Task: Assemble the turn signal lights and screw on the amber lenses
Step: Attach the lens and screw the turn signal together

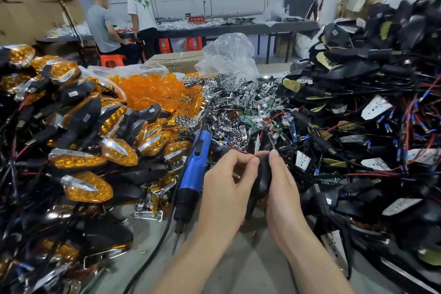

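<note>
A black turn signal housing (263, 179) stands between my two hands at the table's middle. My left hand (226, 184) pinches its thin red wire (248, 153) at the top. My right hand (282, 181) grips the housing from the right, thumb up near the wire. A blue electric screwdriver (194, 162) lies just left of my left hand, tip toward me. Loose amber lenses (152, 92) are heaped at the back left. Chrome reflectors (229, 100) lie in a pile behind my hands.
Finished amber-lensed signals (83, 150) fill the left side. Black housings with red and black wires (370, 114) are piled high on the right. A clear plastic bag (229, 55) stands behind the reflectors. Two people work at a far table (214, 28). Bare grey tabletop (250, 265) shows between my forearms.
</note>
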Demonstrator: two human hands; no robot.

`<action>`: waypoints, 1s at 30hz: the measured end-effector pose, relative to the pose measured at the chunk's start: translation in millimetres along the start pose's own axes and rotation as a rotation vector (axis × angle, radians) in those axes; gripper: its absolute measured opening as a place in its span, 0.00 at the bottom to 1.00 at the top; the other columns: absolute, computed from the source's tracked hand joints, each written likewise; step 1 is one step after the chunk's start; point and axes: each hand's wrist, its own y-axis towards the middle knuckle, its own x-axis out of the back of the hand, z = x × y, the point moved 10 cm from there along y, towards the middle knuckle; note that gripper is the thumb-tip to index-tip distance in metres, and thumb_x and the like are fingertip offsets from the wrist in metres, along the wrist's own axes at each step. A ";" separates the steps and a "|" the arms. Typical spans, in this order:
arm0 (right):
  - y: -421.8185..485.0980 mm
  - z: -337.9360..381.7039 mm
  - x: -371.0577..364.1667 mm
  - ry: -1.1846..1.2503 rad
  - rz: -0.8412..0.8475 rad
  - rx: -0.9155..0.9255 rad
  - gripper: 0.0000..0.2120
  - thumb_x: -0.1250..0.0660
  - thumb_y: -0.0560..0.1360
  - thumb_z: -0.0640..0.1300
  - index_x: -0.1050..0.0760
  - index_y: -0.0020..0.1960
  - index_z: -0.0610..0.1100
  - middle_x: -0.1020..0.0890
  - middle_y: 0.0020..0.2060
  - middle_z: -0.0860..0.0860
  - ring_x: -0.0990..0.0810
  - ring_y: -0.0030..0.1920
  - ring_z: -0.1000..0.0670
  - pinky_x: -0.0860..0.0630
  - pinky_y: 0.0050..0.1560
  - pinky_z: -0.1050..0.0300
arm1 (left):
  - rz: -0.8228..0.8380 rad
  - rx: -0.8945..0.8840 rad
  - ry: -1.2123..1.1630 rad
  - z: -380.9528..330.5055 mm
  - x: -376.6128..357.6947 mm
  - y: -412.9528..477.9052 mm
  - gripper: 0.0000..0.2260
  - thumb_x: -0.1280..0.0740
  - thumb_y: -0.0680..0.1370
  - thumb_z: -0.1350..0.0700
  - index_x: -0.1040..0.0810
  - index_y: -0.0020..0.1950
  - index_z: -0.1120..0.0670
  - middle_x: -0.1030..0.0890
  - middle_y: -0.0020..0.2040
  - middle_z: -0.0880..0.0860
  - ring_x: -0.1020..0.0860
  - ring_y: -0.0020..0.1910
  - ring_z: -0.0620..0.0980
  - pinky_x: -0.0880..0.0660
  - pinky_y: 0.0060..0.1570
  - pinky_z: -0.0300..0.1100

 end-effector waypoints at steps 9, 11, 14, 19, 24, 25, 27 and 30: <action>-2.4 3.7 -1.9 -0.043 0.015 0.038 0.18 0.40 0.76 0.63 0.17 0.52 0.54 0.13 0.49 0.50 0.15 0.51 0.52 0.21 0.55 0.51 | -0.033 -0.020 0.001 0.6 -1.9 -4.7 0.04 0.33 0.80 0.46 0.21 0.48 0.45 0.18 0.42 0.43 0.19 0.42 0.46 0.21 0.40 0.48; -3.8 5.0 -2.3 -0.044 0.011 0.040 0.18 0.40 0.75 0.64 0.17 0.51 0.55 0.13 0.50 0.50 0.15 0.54 0.51 0.21 0.58 0.49 | -0.043 -0.025 0.022 1.0 -2.3 -4.9 0.05 0.34 0.79 0.45 0.22 0.47 0.44 0.19 0.42 0.42 0.20 0.42 0.45 0.22 0.40 0.47; -4.4 6.5 -2.7 -0.023 0.007 0.047 0.21 0.39 0.74 0.66 0.16 0.52 0.55 0.16 0.58 0.50 0.19 0.63 0.49 0.27 0.69 0.42 | -0.051 -0.044 0.075 -1.2 -4.3 -5.1 0.04 0.35 0.79 0.45 0.23 0.47 0.42 0.20 0.44 0.41 0.21 0.43 0.43 0.23 0.41 0.44; -6.0 6.6 -2.9 0.015 -0.005 0.044 0.26 0.39 0.68 0.72 0.17 0.55 0.56 0.20 0.65 0.48 0.25 0.70 0.46 0.33 0.73 0.37 | -0.073 -0.086 0.117 -7.9 -4.8 -6.3 0.03 0.35 0.79 0.46 0.23 0.46 0.42 0.21 0.44 0.41 0.21 0.45 0.43 0.22 0.44 0.48; -7.5 8.3 -1.3 0.021 -0.013 0.044 0.17 0.39 0.77 0.64 0.17 0.51 0.56 0.17 0.59 0.46 0.21 0.65 0.44 0.29 0.71 0.37 | -0.073 -0.193 0.252 -23.3 -4.9 -10.7 0.09 0.39 0.81 0.46 0.21 0.49 0.46 0.23 0.46 0.41 0.22 0.45 0.42 0.23 0.43 0.44; -7.4 7.5 0.0 0.027 -0.017 0.036 0.15 0.39 0.79 0.62 0.16 0.51 0.56 0.17 0.59 0.46 0.21 0.65 0.44 0.30 0.71 0.38 | -0.070 -0.217 0.301 -26.7 -5.8 -12.4 0.10 0.39 0.81 0.47 0.20 0.51 0.47 0.23 0.46 0.41 0.22 0.46 0.42 0.23 0.43 0.43; -6.4 5.8 3.0 0.039 -0.027 0.013 0.15 0.40 0.83 0.58 0.16 0.48 0.56 0.15 0.55 0.47 0.19 0.62 0.43 0.26 0.68 0.41 | -0.075 -0.278 0.442 -35.2 -7.1 -15.9 0.12 0.40 0.82 0.48 0.17 0.55 0.49 0.22 0.47 0.42 0.23 0.45 0.43 0.22 0.40 0.42; -5.0 5.1 4.0 0.034 -0.040 -0.009 0.17 0.41 0.83 0.57 0.16 0.45 0.55 0.13 0.47 0.50 0.16 0.57 0.45 0.21 0.56 0.51 | -0.063 -0.352 0.587 -42.0 -11.5 -20.7 0.13 0.39 0.81 0.51 0.17 0.58 0.51 0.22 0.48 0.46 0.23 0.44 0.46 0.22 0.32 0.41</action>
